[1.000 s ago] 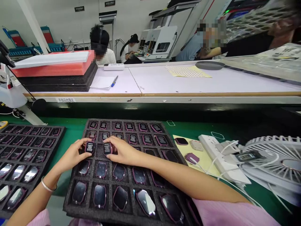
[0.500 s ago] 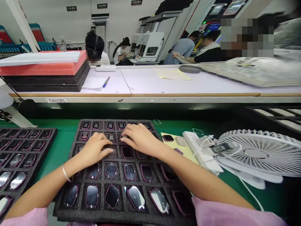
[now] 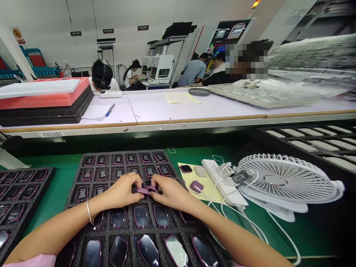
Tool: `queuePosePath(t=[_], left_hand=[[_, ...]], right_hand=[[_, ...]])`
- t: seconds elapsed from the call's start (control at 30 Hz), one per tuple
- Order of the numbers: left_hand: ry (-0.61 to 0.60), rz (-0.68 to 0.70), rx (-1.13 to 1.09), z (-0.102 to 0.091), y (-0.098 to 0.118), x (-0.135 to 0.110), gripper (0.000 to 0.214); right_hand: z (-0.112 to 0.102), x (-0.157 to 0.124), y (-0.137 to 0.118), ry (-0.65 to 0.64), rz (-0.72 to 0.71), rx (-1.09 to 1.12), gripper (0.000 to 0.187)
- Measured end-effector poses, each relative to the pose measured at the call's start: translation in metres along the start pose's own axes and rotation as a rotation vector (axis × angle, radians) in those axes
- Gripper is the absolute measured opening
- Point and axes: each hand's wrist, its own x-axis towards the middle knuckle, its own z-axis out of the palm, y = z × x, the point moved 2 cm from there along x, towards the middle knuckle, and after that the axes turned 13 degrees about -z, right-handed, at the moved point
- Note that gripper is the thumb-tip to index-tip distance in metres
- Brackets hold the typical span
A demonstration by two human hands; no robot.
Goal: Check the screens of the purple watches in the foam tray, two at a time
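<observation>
My left hand [image 3: 122,191] and my right hand [image 3: 172,193] meet over the middle of a black foam tray [image 3: 95,174]. Between their fingertips is a small watch body with a purple frame [image 3: 142,190], pinched from both sides and seen edge-on. Fingers hide part of it. Similar purple-framed watch bodies fill the tray's compartments. Those in the far rows show white text on their screens, while a nearer watch body [image 3: 141,217] has a dark, glossy face. My forearms cover some compartments.
Left stands another foam tray [image 3: 50,176] of watch bodies. On the right, a yellow sheet [image 3: 182,167] bears a purple piece [image 3: 197,186], beside a white power strip [image 3: 222,181], cables and a white fan [image 3: 275,180]. A raised shelf [image 3: 155,111] runs behind; several people sit beyond.
Both hands have come together and nearer to me, and now hold a watch body between them. The camera view has shifted, showing more of the right side.
</observation>
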Motion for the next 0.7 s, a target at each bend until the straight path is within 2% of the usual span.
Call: queuePosePath(t=[0.07,0.13,0.2,0.27,0.33,0.4,0.6,0.7], left_hand=[[-0.062,-0.019,-0.328,-0.016,0.004,0.000,0.018],[-0.051,-0.078,-0.694,-0.036,0.005,0.001,0.025],[0.073,-0.122,-0.903,-0.054,0.005,0.002,0.039],[0.223,-0.155,-0.999,-0.067,0.003,0.002,0.049],[0.323,-0.198,-1.041,-0.073,0.001,0.002,0.053],[0.375,-0.229,-1.023,-0.074,-0.001,0.001,0.053],[0.520,-0.166,-0.758,-0.068,-0.008,-0.003,0.043],[0.499,-0.161,-0.691,-0.062,-0.011,-0.004,0.042]], right_hand=[[-0.002,0.007,-0.001,0.081,-0.033,0.192,0.013],[-0.006,0.019,-0.003,0.162,-0.050,0.477,0.012],[-0.010,0.035,-0.005,0.188,-0.048,0.857,0.014],[-0.015,0.052,-0.010,0.204,-0.036,1.216,0.022],[-0.019,0.067,-0.017,0.226,-0.020,1.473,0.035],[-0.022,0.076,-0.024,0.230,-0.026,1.622,0.044],[-0.012,0.079,-0.032,0.242,-0.082,1.712,0.049],[-0.005,0.076,-0.028,0.239,-0.054,1.734,0.049]])
